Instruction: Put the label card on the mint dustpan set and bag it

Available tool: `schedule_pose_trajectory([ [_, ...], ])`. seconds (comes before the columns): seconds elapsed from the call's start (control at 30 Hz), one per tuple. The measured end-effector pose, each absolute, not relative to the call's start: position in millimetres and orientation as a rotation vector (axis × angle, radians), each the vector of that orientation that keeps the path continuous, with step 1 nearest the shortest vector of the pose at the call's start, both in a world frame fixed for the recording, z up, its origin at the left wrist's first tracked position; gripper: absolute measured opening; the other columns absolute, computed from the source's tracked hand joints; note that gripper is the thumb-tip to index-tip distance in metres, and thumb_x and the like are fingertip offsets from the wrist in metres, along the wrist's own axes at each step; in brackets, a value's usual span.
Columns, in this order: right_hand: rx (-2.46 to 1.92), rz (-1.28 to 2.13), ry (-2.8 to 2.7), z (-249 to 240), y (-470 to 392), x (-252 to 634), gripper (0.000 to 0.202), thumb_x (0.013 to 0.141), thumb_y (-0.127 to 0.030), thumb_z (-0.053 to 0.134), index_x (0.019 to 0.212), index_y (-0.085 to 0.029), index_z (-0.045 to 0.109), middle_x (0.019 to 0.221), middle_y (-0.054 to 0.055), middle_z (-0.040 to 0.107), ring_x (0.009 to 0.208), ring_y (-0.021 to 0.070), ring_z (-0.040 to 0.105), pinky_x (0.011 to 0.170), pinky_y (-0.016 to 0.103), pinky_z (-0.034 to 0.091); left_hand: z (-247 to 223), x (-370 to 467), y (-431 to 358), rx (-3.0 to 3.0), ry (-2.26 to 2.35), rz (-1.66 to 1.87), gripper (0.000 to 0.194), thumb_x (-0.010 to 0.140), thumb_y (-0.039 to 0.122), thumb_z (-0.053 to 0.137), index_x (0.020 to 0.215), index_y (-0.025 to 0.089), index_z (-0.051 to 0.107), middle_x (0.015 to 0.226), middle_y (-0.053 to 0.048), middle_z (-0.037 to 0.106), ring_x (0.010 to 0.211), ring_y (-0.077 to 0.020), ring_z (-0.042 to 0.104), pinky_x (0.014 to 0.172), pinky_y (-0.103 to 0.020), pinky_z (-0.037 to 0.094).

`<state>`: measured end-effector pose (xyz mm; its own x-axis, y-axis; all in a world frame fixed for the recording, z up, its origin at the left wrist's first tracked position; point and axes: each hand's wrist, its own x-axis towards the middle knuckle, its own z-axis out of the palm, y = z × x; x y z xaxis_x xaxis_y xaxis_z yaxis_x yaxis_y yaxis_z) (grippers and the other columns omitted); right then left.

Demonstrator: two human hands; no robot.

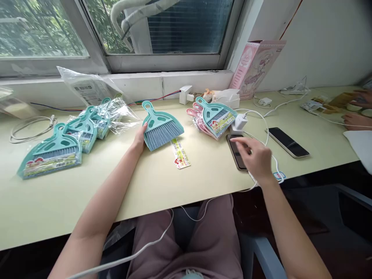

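Note:
In the head view my left hand [140,137] grips the left edge of an unwrapped teal dustpan [157,109], with a grey-bristled brush [162,133] nested in it. Just right of it, partly under the brush, lies a colourful printed card [180,154]. My right hand [253,155] is over a dark-screened phone [236,153], index finger out and the other fingers loosely bent; nothing shows in it. Whether the fingertip touches the screen, I cannot tell.
Several wrapped teal dustpan sets [52,153] lie at left beside crumpled clear plastic bags [119,112]. Right of centre, another teal set [216,112] rests on pink ones [200,122]. White cables, a second phone [287,142] and a pink box [255,69] stand rightward. Another person's hands [359,118] work at far right.

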<state>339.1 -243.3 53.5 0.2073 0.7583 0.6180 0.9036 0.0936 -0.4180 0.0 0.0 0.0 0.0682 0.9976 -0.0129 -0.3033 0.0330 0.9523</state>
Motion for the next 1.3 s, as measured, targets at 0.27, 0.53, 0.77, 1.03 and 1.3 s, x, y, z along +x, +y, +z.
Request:
schedule_pose_trajectory([
  [0.27, -1.988, -0.409, -1.625, 8.3, -293.4, 410.8, 0.04, 0.098, -0.052, 0.041, 0.11, -0.033, 0.075, 0.144, 0.004, 0.053, 0.134, 0.0339, 0.046, 0.106, 0.056, 0.041, -11.8, -0.6, 12.9, 1.245, 1.263, 1.266, 0.031, 0.083, 0.049, 0.057, 0.078, 0.02, 0.064, 0.075, -0.004, 0.064, 0.079, -0.0189, 0.065, 0.077, -0.029, 0.055],
  [0.53, -2.108, -0.312, -1.677, 0.4, -294.0, 414.1, 0.046, 0.099, -0.056, 0.033, 0.12, -0.037, 0.07, 0.155, 0.002, 0.042, 0.144, 0.0375, 0.034, 0.107, 0.062, 0.038, -7.3, 4.0, -5.3, 1.629, 1.527, 1.238, 0.033, 0.086, 0.037, 0.044, 0.069, 0.016, 0.063, 0.061, -0.001, 0.055, 0.066, -0.0165, 0.054, 0.065, -0.027, 0.046],
  [0.77, -1.901, -0.363, -1.623, 18.9, -274.2, 422.7, 0.051, 0.098, -0.059, 0.035, 0.125, -0.029, 0.066, 0.148, 0.008, 0.049, 0.14, 0.0353, 0.039, 0.113, 0.059, 0.033, -1.9, 4.4, -10.5, 1.777, 1.524, 1.387, 0.027, 0.082, 0.021, 0.048, 0.095, 0.017, 0.071, 0.105, -0.008, 0.069, 0.093, -0.0186, 0.065, 0.087, -0.031, 0.051],
  [1.03, -1.761, -0.304, -1.633, 21.6, -216.3, 431.6, 0.04, 0.099, -0.049, 0.04, 0.107, -0.028, 0.073, 0.133, 0.008, 0.061, 0.124, 0.029, 0.053, 0.112, 0.053, 0.037, 4.6, 5.3, -16.9, 1.789, 1.508, 1.472, 0.026, 0.076, 0.008, 0.047, 0.084, 0.017, 0.07, 0.102, -0.006, 0.067, 0.083, -0.0144, 0.065, 0.079, -0.028, 0.055],
  [1.3, -1.755, -0.112, -1.573, 1.0, -203.9, 440.2, 0.036, 0.096, -0.045, 0.044, 0.104, -0.028, 0.075, 0.128, 0.007, 0.066, 0.123, 0.0264, 0.056, 0.109, 0.048, 0.04, 8.6, 3.4, -17.2, 1.787, 1.439, 1.643, 0.012, 0.081, 0.015, 0.059, 0.085, 0.018, 0.069, 0.098, -0.005, 0.067, 0.097, -0.0155, 0.065, 0.079, -0.025, 0.057],
])
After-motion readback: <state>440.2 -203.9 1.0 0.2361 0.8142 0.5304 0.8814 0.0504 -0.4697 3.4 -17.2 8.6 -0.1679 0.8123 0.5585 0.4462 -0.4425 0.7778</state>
